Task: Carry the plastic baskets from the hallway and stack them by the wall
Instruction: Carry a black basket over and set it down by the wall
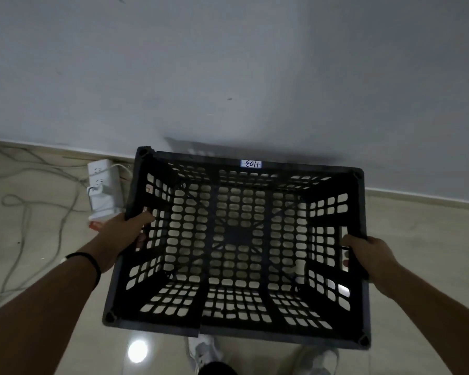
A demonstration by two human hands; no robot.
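The basket [236, 244] is hanging between both hands, left hand [122, 236] at nine o'clock, right hand [368, 255] at three; power strip [103, 188] lying at ten, wall [228, 63] standing at twelve.

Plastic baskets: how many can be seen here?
1. The black plastic basket is held above the floor near the wall, left hand and right hand gripping its side rims. Others may lie outside the view.

Black plastic basket [236, 247] held by left hand [119, 239] and right hand [368, 258], beside grey wall [255, 63], power strip [103, 185] nearby
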